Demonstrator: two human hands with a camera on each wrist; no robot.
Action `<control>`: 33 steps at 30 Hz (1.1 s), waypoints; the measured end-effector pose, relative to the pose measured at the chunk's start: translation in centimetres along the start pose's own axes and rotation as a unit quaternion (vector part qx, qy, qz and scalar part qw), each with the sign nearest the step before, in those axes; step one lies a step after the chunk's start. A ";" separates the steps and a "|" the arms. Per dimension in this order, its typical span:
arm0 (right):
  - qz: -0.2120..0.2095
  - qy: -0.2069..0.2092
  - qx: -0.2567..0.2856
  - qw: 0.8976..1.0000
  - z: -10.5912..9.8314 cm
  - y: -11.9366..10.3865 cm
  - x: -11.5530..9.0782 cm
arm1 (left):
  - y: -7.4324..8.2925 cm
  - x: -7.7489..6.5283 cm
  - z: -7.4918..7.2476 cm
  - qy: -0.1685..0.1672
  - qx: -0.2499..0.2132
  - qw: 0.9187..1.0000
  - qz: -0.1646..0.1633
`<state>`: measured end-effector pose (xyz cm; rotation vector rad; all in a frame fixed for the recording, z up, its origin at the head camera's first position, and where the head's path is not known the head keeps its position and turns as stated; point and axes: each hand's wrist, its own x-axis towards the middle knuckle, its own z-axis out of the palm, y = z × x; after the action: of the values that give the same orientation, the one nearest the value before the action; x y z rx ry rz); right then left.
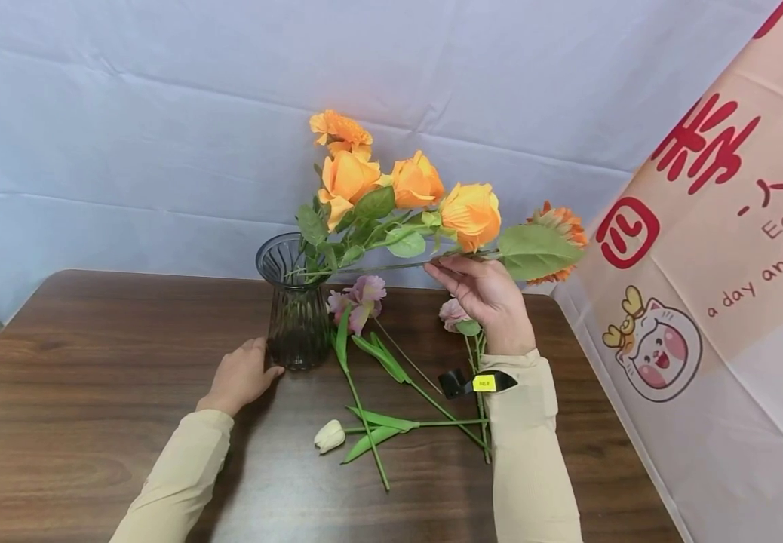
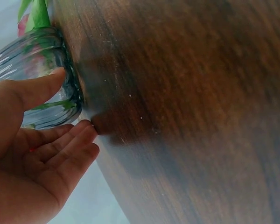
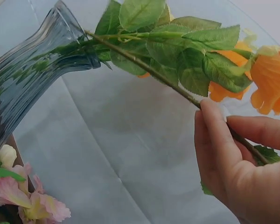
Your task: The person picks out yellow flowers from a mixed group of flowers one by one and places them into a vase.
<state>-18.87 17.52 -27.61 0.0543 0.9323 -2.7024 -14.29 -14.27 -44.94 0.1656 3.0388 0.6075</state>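
A ribbed dark glass vase (image 1: 299, 324) stands on the table with several orange flowers (image 1: 351, 177) leaning out to the right. My left hand (image 1: 242, 373) holds the vase low at its base, thumb on one side and fingers on the other, as the left wrist view shows. My right hand (image 1: 486, 298) pinches the thin brown stem (image 3: 154, 73) of an orange flower (image 1: 561, 234) with a large green leaf (image 1: 539, 252). This stem lies nearly level, its far end at the vase's rim (image 3: 86, 35). The flower's head hangs beyond the right hand.
On the brown table (image 1: 127, 362) lie a white tulip (image 1: 330, 437), a pinkish-purple flower (image 1: 364, 298) and a pale pink flower (image 1: 455, 313), their green stems crossing. A pale cloth backdrop (image 1: 194, 151) rises behind; a printed banner (image 1: 717, 249) hangs at right.
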 end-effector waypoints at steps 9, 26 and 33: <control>-0.046 -0.013 -0.067 0.997 1.3 0.4 -0.2 | -0.1 0.1 0.0 0.007 -0.002 1.000 0.004; -0.068 -0.031 -0.179 0.981 2.9 0.4 -0.1 | -0.1 0.0 0.2 0.006 -0.005 1.000 0.001; -0.040 -0.033 -0.196 0.979 3.4 -0.2 0.2 | 0.0 -0.1 0.2 0.008 -0.005 1.000 0.002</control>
<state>-18.97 15.56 -24.85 -0.1569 1.4531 -2.5187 -14.18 -14.23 -45.09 0.1676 3.0506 0.6267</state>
